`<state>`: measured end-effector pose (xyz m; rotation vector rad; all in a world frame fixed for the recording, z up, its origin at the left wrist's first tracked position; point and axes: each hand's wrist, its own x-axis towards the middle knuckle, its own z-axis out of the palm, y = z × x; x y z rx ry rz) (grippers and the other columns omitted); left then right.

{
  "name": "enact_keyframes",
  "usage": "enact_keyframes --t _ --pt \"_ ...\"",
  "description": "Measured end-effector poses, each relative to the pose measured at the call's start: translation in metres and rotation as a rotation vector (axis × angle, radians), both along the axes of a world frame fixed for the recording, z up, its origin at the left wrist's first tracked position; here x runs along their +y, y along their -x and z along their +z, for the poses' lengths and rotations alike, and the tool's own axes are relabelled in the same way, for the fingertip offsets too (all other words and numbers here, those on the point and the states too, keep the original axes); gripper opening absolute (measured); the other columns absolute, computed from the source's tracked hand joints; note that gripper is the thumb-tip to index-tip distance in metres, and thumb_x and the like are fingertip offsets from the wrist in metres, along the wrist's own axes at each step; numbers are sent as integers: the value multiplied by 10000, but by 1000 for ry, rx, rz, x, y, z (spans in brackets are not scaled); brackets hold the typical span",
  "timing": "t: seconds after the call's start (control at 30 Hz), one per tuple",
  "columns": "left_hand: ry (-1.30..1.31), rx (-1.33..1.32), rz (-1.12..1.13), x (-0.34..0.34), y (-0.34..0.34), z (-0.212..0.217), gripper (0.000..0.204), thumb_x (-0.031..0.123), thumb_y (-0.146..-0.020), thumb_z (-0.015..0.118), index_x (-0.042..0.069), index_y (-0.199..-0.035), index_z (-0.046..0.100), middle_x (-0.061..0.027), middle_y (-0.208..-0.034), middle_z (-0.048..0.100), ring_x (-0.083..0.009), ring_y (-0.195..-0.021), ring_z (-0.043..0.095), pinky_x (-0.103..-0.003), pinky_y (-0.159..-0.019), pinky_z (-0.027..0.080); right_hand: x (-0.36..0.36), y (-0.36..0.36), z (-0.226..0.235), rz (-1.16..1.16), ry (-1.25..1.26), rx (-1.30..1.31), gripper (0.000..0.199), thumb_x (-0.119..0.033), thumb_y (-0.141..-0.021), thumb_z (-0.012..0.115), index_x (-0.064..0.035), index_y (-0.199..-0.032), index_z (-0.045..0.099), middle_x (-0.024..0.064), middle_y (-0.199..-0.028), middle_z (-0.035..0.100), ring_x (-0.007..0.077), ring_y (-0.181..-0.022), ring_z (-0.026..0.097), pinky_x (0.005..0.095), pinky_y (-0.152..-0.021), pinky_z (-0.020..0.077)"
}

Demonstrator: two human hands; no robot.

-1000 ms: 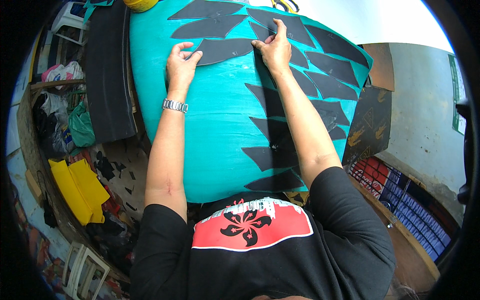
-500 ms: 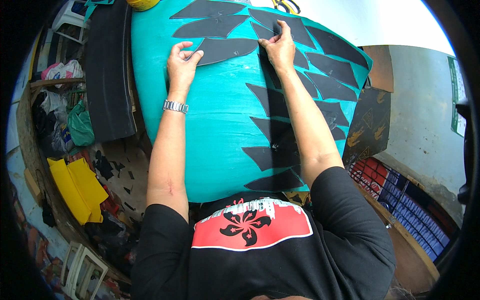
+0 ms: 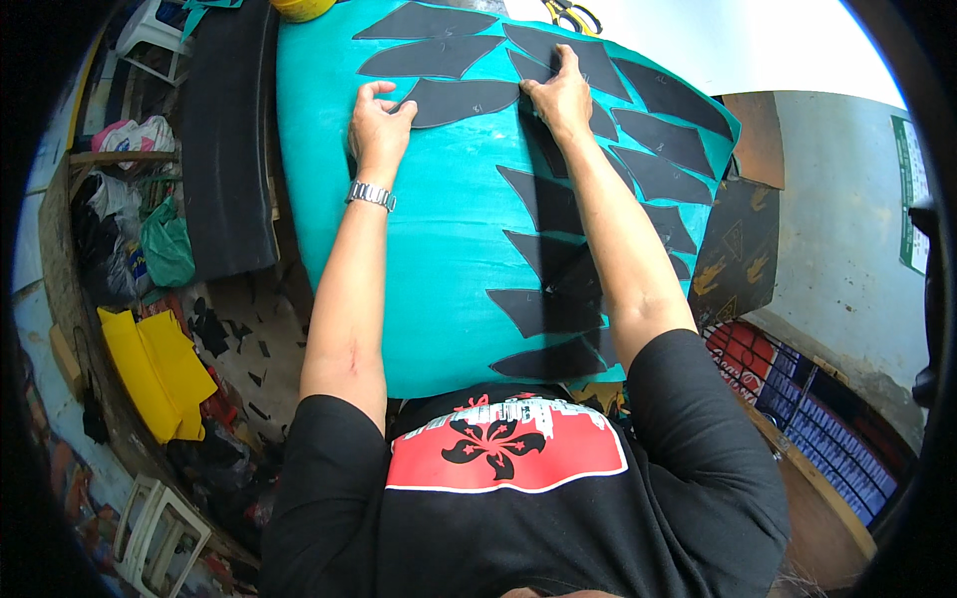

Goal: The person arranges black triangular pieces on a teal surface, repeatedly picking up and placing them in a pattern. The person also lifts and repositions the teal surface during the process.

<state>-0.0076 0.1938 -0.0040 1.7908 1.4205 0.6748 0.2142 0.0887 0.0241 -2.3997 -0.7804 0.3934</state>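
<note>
Nearest is the person's black T-shirt, with a red flag-shaped print bearing a black flower across the chest. At near left stands a pale plastic stool, partly cut by the rim of the view, and beyond it lies a folded yellow sheet.

A large teal sheet spreads out from the person's waist. Pointed black cutouts lie on it, the nearest one close to the shirt, with others rising in a column along the middle and more on the right. A green plastic bag sits to the left, beside a long black panel.

Farther off, both hands meet one curved black cutout lying flat on the teal sheet between them. The left hand, with a silver wristwatch, is at its left end; its thumb tip touches there and stands apart from the curled forefinger. The right hand has its thumb at the cutout's right tip and its forefinger stretched away to the far side; whether the bent fingers pinch anything, I cannot tell.

Beyond are two more black cutouts on the left, then a yellow tub at far left and yellow-and-black scissors at the far edge, beside a white surface.
</note>
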Motion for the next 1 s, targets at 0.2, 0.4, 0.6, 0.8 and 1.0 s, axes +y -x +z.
enact_keyframes --t 0.2,0.4,0.6,0.8,1.0 --pt "-68 83 4 1 -4 2 495 248 -727 851 111 -1137 611 -88 -905 718 -228 -788 689 -386 -706 540 -5 38 -9 401 -332 -479 738 -159 -744 787 -135 -1401 453 164 -1190 621 361 -1115 588 479 -911 501" --pt "-234 120 -207 0 9 2 426 242 -824 768 100 -1182 587 -191 -927 684 -391 -811 679 -483 -685 545 -4 88 -54 783 -109 -565 796 -656 -927 481 -166 -1538 341 131 -1611 281 320 -1497 232 657 -1163 140" --pt "-162 94 -218 -1 29 10 476 214 -850 733 73 -1252 520 -223 -1100 670 -435 -1019 627 -523 -843 488 -1 72 -68 846 -29 -587 829 -706 -936 412 -231 -1586 215 108 -1651 177 307 -1529 124 658 -1172 94" --pt "-121 152 -58 1 35 6 575 244 -793 795 74 -1271 524 -202 -1145 663 -409 -1083 607 -520 -894 464 -3 74 -64 830 -30 -872 763 -437 -908 615 -124 -1534 311 204 -1480 416 350 -1356 404 502 -1102 323" --pt "-331 258 4 2 35 11 418 208 -826 782 39 -1175 624 -162 -1040 709 -345 -978 681 -454 -800 522 -7 70 -58 836 58 -559 859 -700 -939 411 -182 -1590 196 98 -1652 175 281 -1531 118 587 -1209 85"
